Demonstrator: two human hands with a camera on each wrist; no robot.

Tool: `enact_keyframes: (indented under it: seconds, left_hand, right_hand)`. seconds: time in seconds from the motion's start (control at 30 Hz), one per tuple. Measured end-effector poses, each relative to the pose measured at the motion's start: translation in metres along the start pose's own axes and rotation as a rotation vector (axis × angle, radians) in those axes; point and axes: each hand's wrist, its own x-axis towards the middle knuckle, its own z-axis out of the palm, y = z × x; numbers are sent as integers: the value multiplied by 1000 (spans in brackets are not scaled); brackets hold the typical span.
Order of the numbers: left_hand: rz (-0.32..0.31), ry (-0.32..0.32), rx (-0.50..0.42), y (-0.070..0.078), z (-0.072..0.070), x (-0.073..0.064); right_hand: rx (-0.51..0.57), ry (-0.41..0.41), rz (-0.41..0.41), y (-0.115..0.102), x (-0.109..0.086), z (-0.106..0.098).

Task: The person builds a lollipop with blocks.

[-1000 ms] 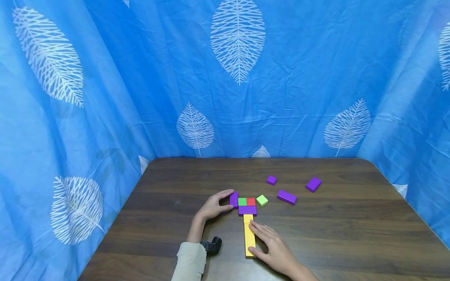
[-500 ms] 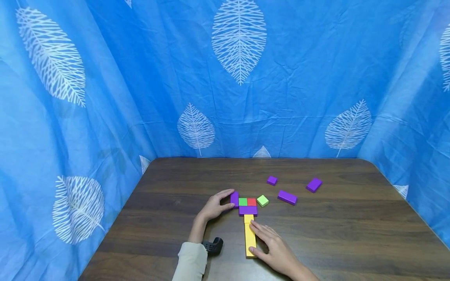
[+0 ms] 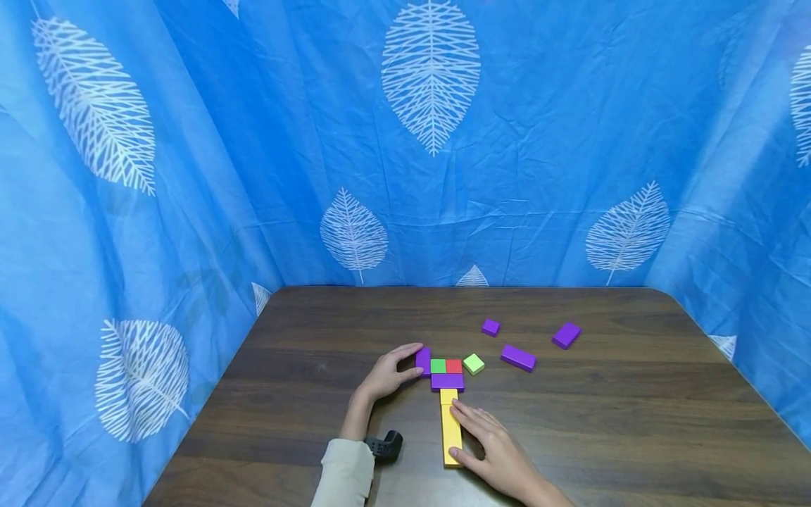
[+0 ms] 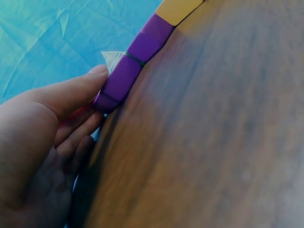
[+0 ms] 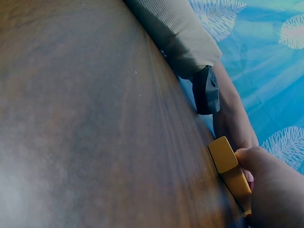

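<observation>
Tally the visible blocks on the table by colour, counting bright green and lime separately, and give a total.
Purple blocks: 5
Yellow blocks: 2
Bright green block: 1
Lime block: 1
Red block: 1
Total: 10

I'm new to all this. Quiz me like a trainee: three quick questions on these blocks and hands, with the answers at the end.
1. True or false: the right hand touches the long yellow block.

2. In the head view, what colour is the block immediately right of the darker green block?
A) yellow
B) red
C) purple

3. Fill in: the left hand touches a ____ block.

Key:
1. True.
2. B, the red block.
3. Purple block.
</observation>
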Motion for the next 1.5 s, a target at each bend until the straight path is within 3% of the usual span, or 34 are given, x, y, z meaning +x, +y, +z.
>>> enact_keyframes:
  seconds: [0.33,0.97,1.5]
  left_hand:
    - [3,39,-7,-1,3,2]
    - [-9,43,-7,-1,3,1]
    - [-19,45,-3,-1,3,2]
  right_hand:
    - [-2,-24,24,0,-1,-1]
    - [8,30,-35,2,0,1]
    - [21,7,-16,2,0,0]
